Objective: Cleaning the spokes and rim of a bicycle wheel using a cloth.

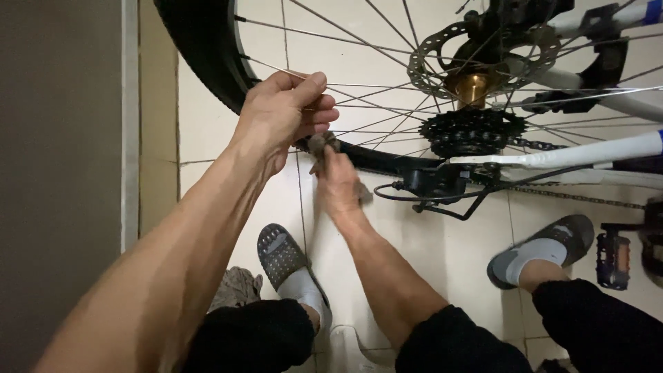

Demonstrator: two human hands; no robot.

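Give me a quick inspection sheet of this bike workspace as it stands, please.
Surface: pale tiled floor, grout lines visible.
Job's things: rear bicycle wheel with black tyre, thin spokes, drilled brake disc, sprocket cluster, chain, derailleur.
Clutter: crumpled rag on the floor by the left sandal; a pedal at the right.
Grips: left hand pinches a spoke; right hand presses a small grey rag against the wheel.
Cables: black cable loops into the derailleur.
Surroundings: white frame tubes, grey wall on the left, right sandal.
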